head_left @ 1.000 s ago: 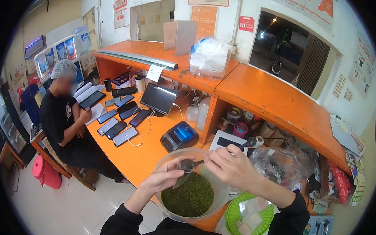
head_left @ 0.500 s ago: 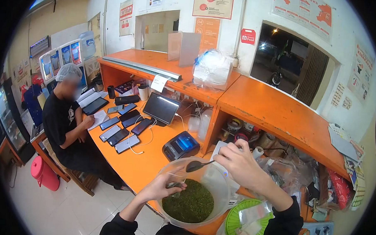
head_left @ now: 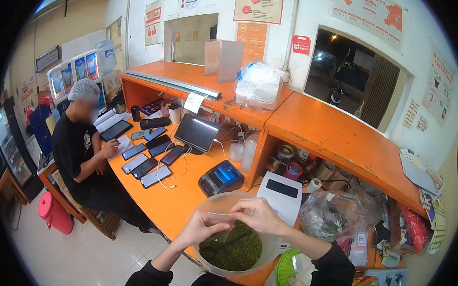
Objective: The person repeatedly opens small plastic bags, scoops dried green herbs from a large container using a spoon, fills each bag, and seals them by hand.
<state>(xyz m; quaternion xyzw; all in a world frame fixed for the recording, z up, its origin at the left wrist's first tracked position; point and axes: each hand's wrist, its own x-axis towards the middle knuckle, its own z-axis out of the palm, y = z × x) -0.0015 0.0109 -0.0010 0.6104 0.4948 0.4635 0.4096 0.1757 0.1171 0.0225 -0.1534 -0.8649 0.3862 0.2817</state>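
Note:
A translucent plastic tub [head_left: 271, 250] stands in front of me, part filled with finely chopped green herbs [head_left: 245, 254]. Over its opening, my left hand [head_left: 206, 228] and my right hand [head_left: 259, 215] meet with fingertips pinched on a small clear plastic bag [head_left: 220, 235]. Whether the bag has anything in it I cannot tell. A dark spoon [head_left: 243, 241] lies on the herbs, partly hidden beneath the hands. To the right of the tub is a green lid [head_left: 284, 276] with clear packets on it.
A white device with a dark display [head_left: 282, 193] and a black card-printer-like machine [head_left: 221, 178] stand behind the tub. Several phones [head_left: 156, 176] and a tablet screen [head_left: 196, 132] occupy the orange counter [head_left: 198, 167]. On the left, a person [head_left: 83, 138] in a hairnet sits writing.
My right hand has come down and left to meet my left hand at the bag. The spoon it held has been let go into the tub.

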